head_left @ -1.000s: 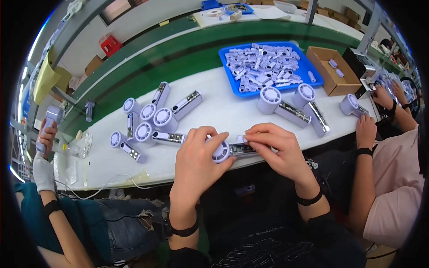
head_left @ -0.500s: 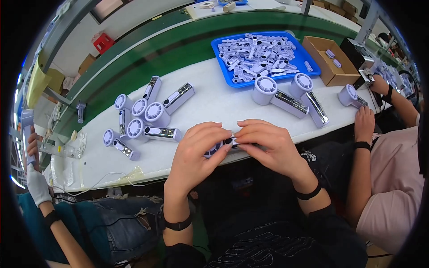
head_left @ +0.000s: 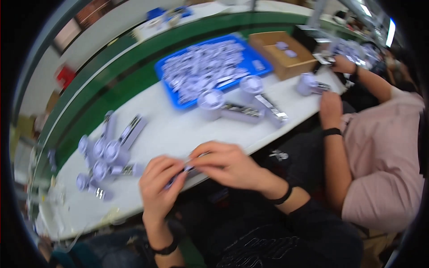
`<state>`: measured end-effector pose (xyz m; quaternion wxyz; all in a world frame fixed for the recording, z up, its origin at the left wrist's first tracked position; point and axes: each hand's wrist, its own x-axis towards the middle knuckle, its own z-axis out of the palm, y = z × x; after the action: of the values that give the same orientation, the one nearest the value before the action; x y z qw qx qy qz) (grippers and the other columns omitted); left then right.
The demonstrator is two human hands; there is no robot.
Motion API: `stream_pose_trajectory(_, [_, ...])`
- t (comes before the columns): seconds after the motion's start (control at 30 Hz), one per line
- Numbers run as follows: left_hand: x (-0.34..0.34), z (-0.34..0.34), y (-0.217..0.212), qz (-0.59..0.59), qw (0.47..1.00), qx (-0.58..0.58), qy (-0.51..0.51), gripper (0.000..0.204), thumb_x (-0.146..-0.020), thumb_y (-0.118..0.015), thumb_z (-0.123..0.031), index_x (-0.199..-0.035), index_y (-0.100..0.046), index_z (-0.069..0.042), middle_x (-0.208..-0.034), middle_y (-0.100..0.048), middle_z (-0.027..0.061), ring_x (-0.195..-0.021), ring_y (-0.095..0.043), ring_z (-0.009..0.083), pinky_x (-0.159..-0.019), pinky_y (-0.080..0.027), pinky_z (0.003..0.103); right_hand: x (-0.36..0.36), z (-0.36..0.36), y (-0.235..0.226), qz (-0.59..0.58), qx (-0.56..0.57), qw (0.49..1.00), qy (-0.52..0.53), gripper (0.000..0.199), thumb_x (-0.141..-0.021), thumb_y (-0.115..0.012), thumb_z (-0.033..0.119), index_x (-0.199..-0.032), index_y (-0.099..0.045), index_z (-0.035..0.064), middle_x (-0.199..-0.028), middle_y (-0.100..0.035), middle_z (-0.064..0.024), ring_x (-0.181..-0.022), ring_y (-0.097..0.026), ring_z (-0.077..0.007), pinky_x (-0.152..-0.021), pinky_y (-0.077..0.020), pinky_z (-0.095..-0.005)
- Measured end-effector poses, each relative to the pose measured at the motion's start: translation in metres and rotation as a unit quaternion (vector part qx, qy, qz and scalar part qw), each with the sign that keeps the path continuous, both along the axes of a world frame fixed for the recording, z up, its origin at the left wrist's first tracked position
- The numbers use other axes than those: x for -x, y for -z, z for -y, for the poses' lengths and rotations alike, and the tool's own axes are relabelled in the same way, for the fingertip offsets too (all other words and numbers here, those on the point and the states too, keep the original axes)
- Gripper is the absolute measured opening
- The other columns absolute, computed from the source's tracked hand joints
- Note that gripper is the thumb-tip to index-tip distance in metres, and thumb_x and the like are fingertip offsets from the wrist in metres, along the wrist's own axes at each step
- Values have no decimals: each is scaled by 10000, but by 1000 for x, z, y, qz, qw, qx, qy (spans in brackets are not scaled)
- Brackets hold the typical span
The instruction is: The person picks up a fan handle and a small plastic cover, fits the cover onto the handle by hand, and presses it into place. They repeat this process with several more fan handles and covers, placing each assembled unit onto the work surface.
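My left hand (head_left: 161, 183) is curled around a lilac handheld fan (head_left: 170, 180) near the front edge of the white table. Beside it, my right hand (head_left: 227, 164) pinches the fan's handle end with thumb and fingers. My hands cover most of the fan, and blur hides exactly what the fingertips press. To the left lie several similar fans (head_left: 117, 153) with open handles showing circuit boards. Beyond my hands, two more stand on their round heads: one fan (head_left: 211, 102) and another fan (head_left: 251, 85).
A blue tray (head_left: 182, 106) heaped with lilac handle covers stands behind. Right of it is a cardboard box (head_left: 297, 69) with two lilac pieces. A co-worker in pink has one hand (head_left: 330, 109) near another fan (head_left: 306, 84) and the other hand (head_left: 344, 64) by a small machine.
The whole view has swung to the right and blurred, so the table's things sit further left. Both my hands keep hold of the fan. The left-hand co-worker has mostly left the picture.
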<state>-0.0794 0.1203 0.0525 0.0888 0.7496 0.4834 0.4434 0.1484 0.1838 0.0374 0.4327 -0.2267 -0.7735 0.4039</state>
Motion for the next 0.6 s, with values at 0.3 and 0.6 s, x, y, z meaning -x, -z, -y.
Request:
stream_pose_trajectory(0.3, [-7,0,-1,9,1000,22,9,233,-765,-858,34,-991,-805,26,-1005,-781,123,-968,-715,311,-857,-583,404,-6,-9,19,-31,-6,999,-20,180,-952,-786,29,-1131,-801,14,-1126,-773,-99,-1041,-758,-262,-883,-619,-349])
stream_pose_trajectory(0.6, [-3,-2,6,16,1000,26,2,227,-746,-863,22,-967,-809,19,-996,-783,116,-977,-713,315,-858,-586,410,0,-9,26,-57,-96,994,-12,176,-951,-787,48,-1120,-789,0,-1114,-759,-101,-1070,-739,-266,-905,-617,-366])
